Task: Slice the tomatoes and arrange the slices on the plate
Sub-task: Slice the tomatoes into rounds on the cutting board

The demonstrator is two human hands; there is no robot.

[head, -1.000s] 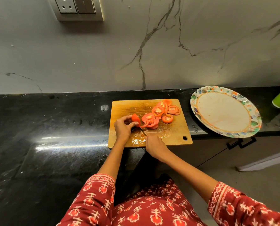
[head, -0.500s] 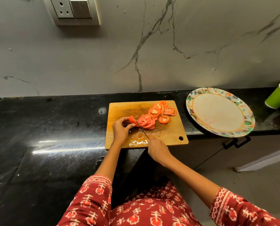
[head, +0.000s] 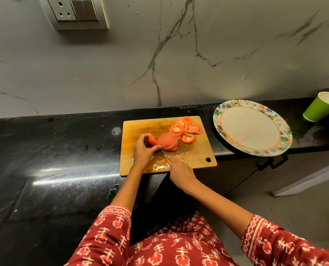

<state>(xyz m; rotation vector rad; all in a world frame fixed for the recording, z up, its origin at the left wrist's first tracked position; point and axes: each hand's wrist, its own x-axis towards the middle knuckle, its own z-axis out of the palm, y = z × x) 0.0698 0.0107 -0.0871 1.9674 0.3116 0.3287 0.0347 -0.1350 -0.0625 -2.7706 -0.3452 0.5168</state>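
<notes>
On the wooden cutting board [head: 140, 127], the left hand [head: 142, 150] pinches the remaining tomato end [head: 152, 141] while the right hand [head: 180, 174] grips a knife [head: 165, 155], its blade beside that piece. Cut tomato slices [head: 181, 131] lie on the board's far right; the patterned plate [head: 220, 114] sits on the black table [head: 54, 160] just right of it.

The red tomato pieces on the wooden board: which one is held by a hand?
The red tomato end piece at the left of the pile, pinched by the left hand. The cut tomato slices lie free to its right.
</notes>
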